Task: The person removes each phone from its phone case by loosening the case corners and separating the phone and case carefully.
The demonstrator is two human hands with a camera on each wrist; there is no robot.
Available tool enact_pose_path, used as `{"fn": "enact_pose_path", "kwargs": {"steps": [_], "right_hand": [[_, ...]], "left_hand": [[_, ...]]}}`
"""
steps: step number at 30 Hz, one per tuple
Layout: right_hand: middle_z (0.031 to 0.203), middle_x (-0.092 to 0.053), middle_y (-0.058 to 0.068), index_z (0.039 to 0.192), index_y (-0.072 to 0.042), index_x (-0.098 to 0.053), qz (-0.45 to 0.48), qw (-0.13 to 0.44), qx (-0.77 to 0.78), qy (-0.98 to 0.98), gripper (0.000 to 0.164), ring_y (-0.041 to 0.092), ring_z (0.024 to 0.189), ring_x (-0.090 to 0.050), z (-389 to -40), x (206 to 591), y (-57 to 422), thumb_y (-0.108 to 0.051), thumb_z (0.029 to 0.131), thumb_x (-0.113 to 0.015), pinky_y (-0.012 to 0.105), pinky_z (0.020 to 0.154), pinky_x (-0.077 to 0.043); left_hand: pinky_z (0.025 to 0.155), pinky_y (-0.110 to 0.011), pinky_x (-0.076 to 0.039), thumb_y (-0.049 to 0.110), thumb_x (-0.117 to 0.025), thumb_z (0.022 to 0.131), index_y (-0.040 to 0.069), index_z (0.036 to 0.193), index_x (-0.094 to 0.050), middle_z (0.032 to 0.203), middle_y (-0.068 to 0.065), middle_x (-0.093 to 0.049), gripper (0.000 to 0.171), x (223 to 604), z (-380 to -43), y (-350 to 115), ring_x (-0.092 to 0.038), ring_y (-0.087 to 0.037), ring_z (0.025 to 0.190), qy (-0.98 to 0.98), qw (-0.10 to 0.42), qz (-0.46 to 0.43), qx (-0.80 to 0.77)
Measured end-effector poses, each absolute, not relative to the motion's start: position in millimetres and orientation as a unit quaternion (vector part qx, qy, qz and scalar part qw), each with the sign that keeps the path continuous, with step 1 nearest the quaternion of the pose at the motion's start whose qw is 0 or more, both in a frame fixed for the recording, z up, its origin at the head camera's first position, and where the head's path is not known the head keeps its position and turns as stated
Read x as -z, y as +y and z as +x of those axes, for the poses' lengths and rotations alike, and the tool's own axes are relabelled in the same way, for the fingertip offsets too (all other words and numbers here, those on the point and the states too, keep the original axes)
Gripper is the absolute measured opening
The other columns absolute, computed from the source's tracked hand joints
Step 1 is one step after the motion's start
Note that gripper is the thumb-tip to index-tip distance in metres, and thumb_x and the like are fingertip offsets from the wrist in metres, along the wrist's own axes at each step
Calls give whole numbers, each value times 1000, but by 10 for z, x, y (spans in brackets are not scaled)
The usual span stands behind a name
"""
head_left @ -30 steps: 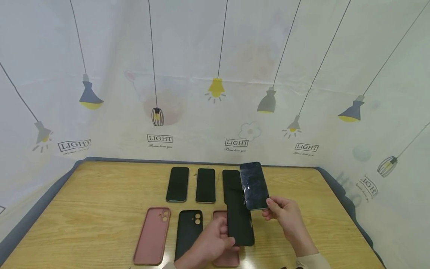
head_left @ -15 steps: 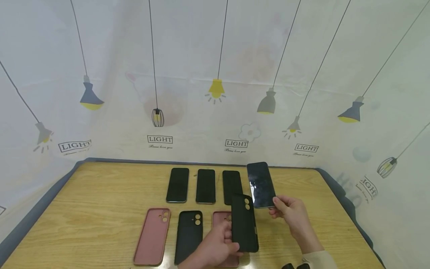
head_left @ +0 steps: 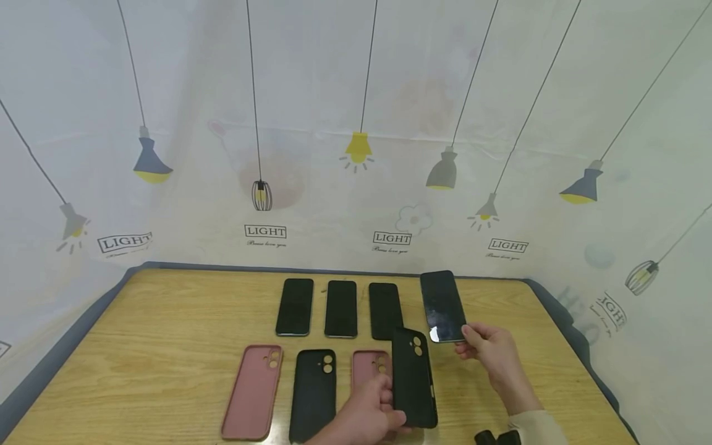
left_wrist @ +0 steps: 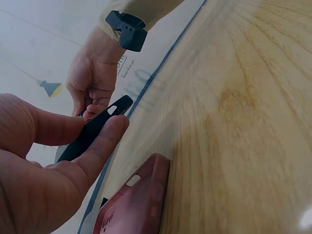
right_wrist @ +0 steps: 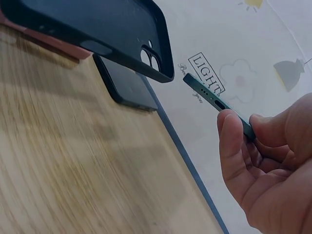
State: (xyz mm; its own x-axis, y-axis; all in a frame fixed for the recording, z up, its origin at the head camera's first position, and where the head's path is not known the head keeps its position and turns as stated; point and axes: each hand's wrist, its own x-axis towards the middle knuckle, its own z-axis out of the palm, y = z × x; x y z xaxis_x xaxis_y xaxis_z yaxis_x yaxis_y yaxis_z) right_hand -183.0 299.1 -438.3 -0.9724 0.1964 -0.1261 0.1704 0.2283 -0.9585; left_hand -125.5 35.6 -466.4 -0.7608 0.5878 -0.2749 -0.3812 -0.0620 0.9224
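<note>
My left hand (head_left: 369, 408) grips a black phone case (head_left: 414, 383) by its lower left edge, raised over the table with its inside and two camera holes showing. In the left wrist view, thumb and fingers pinch that case (left_wrist: 92, 136) from both sides. My right hand (head_left: 495, 355) pinches a dark phone (head_left: 443, 306) at its lower right corner, screen up and tilted. The right wrist view shows this phone (right_wrist: 214, 100) edge-on, its bottom port visible, apart from the case (right_wrist: 112, 34). Under the left hand lies a pink case (head_left: 368, 366), partly hidden.
Three dark phones, left (head_left: 295, 307), middle (head_left: 341, 309) and right (head_left: 385, 311), lie in a row at the back of the wooden table (head_left: 139, 352). Nearer lie a pink case (head_left: 253, 392) and a black case (head_left: 313, 395). A printed cloth (head_left: 311, 123) hangs behind.
Both hands have moved right. The black case has come nearer to the person and turned so its camera holes show; it no longer overlaps the held phone, which has shifted right.
</note>
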Motion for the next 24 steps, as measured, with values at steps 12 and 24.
{"fn": "enact_pose_path", "kwargs": {"steps": [12, 24], "right_hand": [[78, -73, 9, 133, 25, -50, -120, -2, -598, -793, 38, 10, 66, -69, -1892, 4449, 3126, -3, 108, -52, 25, 64, -60], [81, -73, 10, 132, 23, -52, -121, -9, -567, -815, 37, 11, 68, -68, -1972, 4527, 3194, -5, 108, -50, 24, 65, -59]], "left_hand": [[95, -46, -57, -20, -48, 96, -1, 125, -45, 92, -4, -51, 35, 4649, -1216, 448, -39, -14, 70, 565, 366, 43, -739], [66, -28, -39, -4, -69, 93, 7, 120, -50, 85, -1, -49, 35, 5544, -1468, 568, -39, -16, 69, 576, 370, 81, -724]]}}
